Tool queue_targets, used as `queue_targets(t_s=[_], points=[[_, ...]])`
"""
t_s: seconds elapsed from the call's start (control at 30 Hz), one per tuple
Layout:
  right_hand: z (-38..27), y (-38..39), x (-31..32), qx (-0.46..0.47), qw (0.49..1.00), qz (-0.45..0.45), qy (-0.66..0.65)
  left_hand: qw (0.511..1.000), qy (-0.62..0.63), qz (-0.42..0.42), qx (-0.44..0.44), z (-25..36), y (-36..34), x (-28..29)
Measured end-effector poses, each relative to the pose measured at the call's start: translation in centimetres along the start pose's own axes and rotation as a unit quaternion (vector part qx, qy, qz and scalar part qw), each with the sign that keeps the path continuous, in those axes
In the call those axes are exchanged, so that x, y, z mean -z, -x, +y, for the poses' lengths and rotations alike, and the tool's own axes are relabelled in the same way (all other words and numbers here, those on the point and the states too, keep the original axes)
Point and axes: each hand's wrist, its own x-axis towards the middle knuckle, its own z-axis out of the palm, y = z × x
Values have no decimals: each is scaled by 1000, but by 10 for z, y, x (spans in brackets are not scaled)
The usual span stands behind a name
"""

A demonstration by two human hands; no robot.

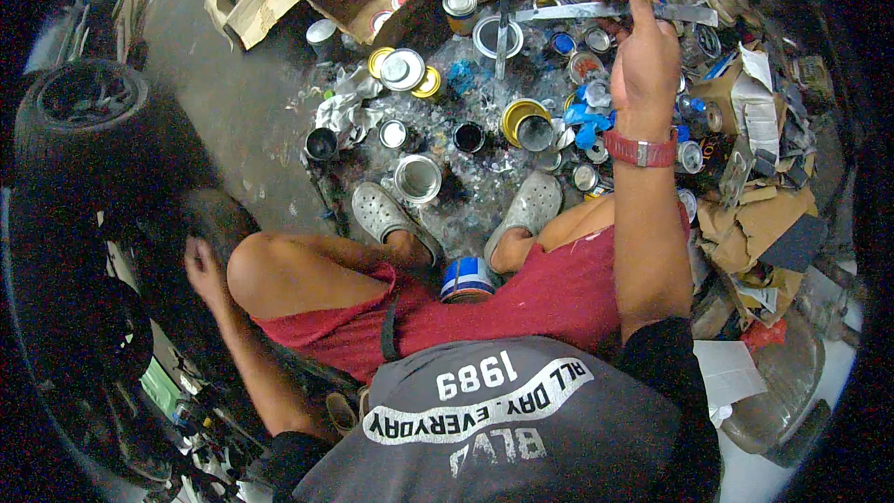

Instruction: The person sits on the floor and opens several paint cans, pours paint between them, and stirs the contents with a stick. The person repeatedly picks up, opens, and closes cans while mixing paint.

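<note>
On the stained floor (279, 130) in front of us, we see many paint cans standing close together. Near our feet, in grey clogs (380, 209), there is an open metal can (417, 179), and beyond it a can with black content (468, 137) and a yellow-rimmed can (518, 112). A white-and-blue can (467, 281) stands between our legs. At the upper left lies a torn cardboard box (279, 5); at our left side a tyre (84, 116) takes much of the room. Below our right hand (633, 11), small cans and a crumpled blue plastic piece (587, 121) crowd the place, and torn cardboard (745, 233) is piled at the right. A second flat strip (501, 51) crosses over a wide round can (486, 40), near the left end of the held one. Our left hand (200, 265) hangs beside the left knee, in shadow; we cannot tell how its fingers stand. The right hand pinches a flat metal strip (684, 13) between its fingers, raised above the cans at the upper right. This strip is long, narrow and greyish, with pale smears, and it lies nearly level, sticking out at both sides of the fingers.
</note>
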Motion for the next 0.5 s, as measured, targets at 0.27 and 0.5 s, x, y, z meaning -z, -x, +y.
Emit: queue_targets(t_s=[0.27,0.5], points=[[-7,-8,-5,22,1000,8,-15,944,83,-198,-249,352,-84,-116],[-8,-26,-1,-32,993,59,-98,839,-56,-286,-459,450,-63,-354]])
